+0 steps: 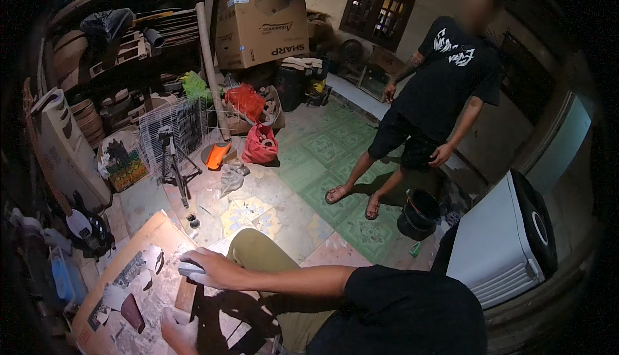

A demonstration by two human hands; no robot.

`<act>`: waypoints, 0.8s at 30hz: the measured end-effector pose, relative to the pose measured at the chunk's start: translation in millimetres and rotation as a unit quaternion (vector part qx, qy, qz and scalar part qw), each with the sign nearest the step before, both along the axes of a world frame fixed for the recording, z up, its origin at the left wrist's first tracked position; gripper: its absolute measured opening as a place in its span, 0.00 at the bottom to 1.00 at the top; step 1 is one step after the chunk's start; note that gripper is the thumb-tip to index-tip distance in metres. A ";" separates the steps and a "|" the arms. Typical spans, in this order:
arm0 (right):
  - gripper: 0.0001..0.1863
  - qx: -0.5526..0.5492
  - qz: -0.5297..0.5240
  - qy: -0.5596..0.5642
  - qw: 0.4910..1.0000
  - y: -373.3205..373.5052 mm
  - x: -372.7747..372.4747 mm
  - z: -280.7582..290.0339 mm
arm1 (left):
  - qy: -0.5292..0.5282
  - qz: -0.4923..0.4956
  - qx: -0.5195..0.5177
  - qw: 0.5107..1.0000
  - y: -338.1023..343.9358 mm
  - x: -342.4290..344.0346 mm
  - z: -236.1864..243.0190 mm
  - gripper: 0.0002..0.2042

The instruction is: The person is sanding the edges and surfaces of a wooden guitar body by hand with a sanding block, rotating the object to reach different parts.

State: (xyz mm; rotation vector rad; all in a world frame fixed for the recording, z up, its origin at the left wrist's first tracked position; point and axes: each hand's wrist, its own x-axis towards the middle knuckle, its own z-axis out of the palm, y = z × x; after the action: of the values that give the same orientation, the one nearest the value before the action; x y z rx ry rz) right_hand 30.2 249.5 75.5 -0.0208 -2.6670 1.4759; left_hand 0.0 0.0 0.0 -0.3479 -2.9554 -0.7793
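The wearer's two hands point(216, 270) — two sandals point(337, 194), two red bags point(260, 145), one tripod point(169, 156).

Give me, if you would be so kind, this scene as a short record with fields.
Right hand: holds a pale grey block
Left hand: at the near end of a brown wooden piece; grip partly hidden
Work surface: cardboard sheet, bearing a dark red piece
Floor beyond: black tripod, black bucket
Other person: standing on green tiles
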 end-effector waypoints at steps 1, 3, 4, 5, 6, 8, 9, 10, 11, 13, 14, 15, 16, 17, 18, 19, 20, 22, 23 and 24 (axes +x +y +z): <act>0.26 0.019 -0.009 0.042 0.999 -2.7 -4.7 -5.4 | -0.050 -0.017 -0.031 0.998 7.3 4.4 13.9 0.36; 0.24 0.031 -0.006 0.079 0.996 -6.8 -14.3 -15.1 | -0.107 -0.020 -0.067 0.992 5.1 7.6 15.9 0.34; 0.24 0.098 0.009 0.048 0.994 -13.0 -12.8 -26.9 | -0.014 -0.020 -0.040 0.999 -1.3 16.7 2.9 0.34; 0.24 0.165 0.031 0.018 0.986 -18.6 -14.1 -38.6 | 0.079 -0.017 -0.016 0.997 -7.3 24.9 -12.4 0.35; 0.24 0.142 0.015 0.127 0.982 -13.4 -21.9 -52.9 | 0.096 -0.001 0.006 0.995 -10.4 16.3 -31.1 0.36; 0.22 0.195 0.020 0.143 0.970 -18.9 -17.5 -39.0 | 0.082 -0.011 0.039 0.996 -7.9 18.9 -39.5 0.35; 0.22 0.163 0.021 0.089 0.982 -19.0 -10.2 -26.6 | 0.078 -0.027 0.060 0.995 0.1 20.1 -47.0 0.35; 0.21 0.187 0.046 0.105 0.976 -25.4 -5.1 -21.9 | 0.084 -0.034 0.042 0.995 -1.9 19.8 -41.6 0.34; 0.22 0.109 0.041 0.045 0.992 -22.6 16.1 -25.5 | 0.069 -0.065 0.037 0.995 16.1 24.2 -51.7 0.33; 0.20 0.106 0.030 0.057 0.992 -17.8 19.0 -35.3 | 0.023 -0.083 0.008 0.996 27.9 28.1 -13.5 0.25; 0.20 0.135 0.018 0.059 0.989 -8.5 7.6 -23.0 | 0.059 -0.104 -0.014 0.993 26.3 32.3 5.5 0.18; 0.20 0.178 0.005 0.074 0.981 -6.6 -8.8 -13.1 | 0.078 -0.096 -0.002 0.992 24.1 30.6 25.0 0.17; 0.20 0.182 0.004 0.099 0.978 -18.4 -12.1 -14.0 | 0.071 -0.083 0.006 0.994 14.8 31.5 34.3 0.17; 0.20 0.187 -0.002 0.125 0.974 -30.7 -15.2 -12.7 | 0.066 -0.075 0.015 0.995 5.4 32.5 40.1 0.17; 0.21 0.140 0.054 0.137 0.979 -45.8 -3.3 -9.8 | 0.061 -0.067 0.018 0.996 2.7 31.1 33.6 0.17; 0.21 0.094 0.065 0.141 0.983 -62.3 13.8 -11.8 | 0.054 -0.056 0.035 0.996 1.4 34.3 27.5 0.16; 0.21 0.079 0.070 0.096 0.990 -59.0 11.3 -17.8 | 0.048 -0.046 0.052 0.996 0.8 37.8 22.3 0.15; 0.21 0.147 0.038 0.079 0.985 -31.8 -7.8 -16.9 | 0.042 -0.060 0.039 0.997 11.8 39.0 24.1 0.15; 0.21 0.222 0.006 0.107 0.969 -18.5 -17.1 -15.1 | 0.032 -0.064 0.034 0.997 18.9 39.5 29.5 0.15; 0.20 0.190 -0.011 0.096 0.977 -19.1 -13.7 -18.1 | 0.021 -0.066 0.023 0.997 23.7 40.1 33.1 0.15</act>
State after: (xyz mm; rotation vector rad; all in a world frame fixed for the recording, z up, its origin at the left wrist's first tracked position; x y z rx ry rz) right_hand 16.5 230.3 57.4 0.1131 -2.7259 0.8870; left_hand 40.1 23.7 33.1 -0.5528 -2.8937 -0.8407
